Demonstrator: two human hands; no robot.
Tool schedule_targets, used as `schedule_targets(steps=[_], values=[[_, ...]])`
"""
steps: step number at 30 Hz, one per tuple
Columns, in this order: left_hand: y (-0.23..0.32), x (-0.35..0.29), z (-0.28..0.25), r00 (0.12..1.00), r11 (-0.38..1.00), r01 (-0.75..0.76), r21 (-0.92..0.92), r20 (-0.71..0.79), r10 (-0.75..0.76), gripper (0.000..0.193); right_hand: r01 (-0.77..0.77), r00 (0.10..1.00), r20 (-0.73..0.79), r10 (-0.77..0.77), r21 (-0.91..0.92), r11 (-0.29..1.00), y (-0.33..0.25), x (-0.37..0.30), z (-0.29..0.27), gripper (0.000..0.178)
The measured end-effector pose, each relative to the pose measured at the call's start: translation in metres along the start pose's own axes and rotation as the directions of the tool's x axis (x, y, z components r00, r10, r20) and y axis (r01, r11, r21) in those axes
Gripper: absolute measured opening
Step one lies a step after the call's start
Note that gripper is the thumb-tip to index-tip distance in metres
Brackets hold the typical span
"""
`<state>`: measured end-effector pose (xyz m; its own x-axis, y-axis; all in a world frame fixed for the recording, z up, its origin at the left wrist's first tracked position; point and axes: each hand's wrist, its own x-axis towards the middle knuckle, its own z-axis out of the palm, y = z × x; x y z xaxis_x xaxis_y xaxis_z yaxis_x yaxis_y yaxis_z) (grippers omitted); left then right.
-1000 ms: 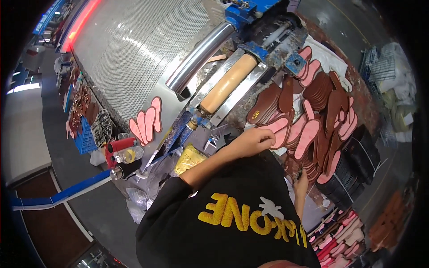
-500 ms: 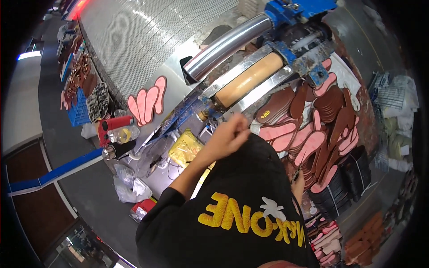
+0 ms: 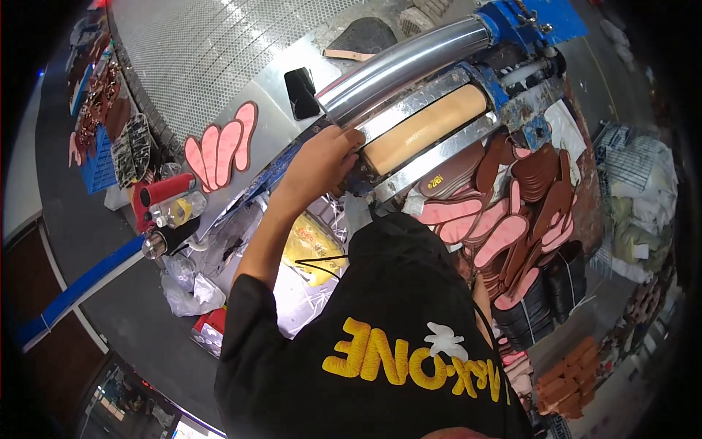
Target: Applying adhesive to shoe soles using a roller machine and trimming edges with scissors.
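My left hand [image 3: 322, 162] is at the left end of a blue-framed roller machine, its fingers curled over the metal there; what they hold, if anything, is hidden. Beside the fingers begins a tan roller [image 3: 428, 128], with a shiny steel roller [image 3: 406, 69] behind it. Of my right arm only a strip of skin [image 3: 482, 298] shows past my black shirt; the fingers are hidden. Just beyond lies a heap of pink and brown insoles [image 3: 502, 241]. Several pink insoles [image 3: 223, 150] lie in a row on the metal surface to the left.
A phone [image 3: 301, 93] lies left of the steel roller, near a perforated metal surface [image 3: 205, 58]. Below my left forearm is a yellow package [image 3: 311, 245]. A clear bottle [image 3: 179, 210] lies at left. Tied black stacks [image 3: 567, 282] stand at right.
My left hand has moved up and left, from in front of my body to the roller's left end. The view has shifted, and my right hand has slipped further out of sight.
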<state>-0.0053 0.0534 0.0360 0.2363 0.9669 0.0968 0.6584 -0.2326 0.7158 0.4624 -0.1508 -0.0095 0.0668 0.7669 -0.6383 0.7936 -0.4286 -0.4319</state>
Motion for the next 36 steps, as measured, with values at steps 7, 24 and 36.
schedule_targets(steps=[7,24,36], values=[[0.005,0.015,-0.005,0.981,0.995,0.066,0.077,0.178,-0.079,0.025,0.002,1.000,-0.009,-0.001,0.027,1.000,-0.001,-0.009,0.003,0.042],[0.035,0.020,0.010,0.984,0.954,0.122,0.275,0.091,-0.152,0.016,0.046,0.999,-0.012,-0.045,0.104,0.994,0.019,-0.015,0.009,0.037],[0.023,0.021,0.007,0.989,0.969,0.094,0.227,0.093,-0.117,0.010,0.107,0.993,-0.068,-0.099,0.141,0.984,0.036,-0.008,0.001,0.034]])
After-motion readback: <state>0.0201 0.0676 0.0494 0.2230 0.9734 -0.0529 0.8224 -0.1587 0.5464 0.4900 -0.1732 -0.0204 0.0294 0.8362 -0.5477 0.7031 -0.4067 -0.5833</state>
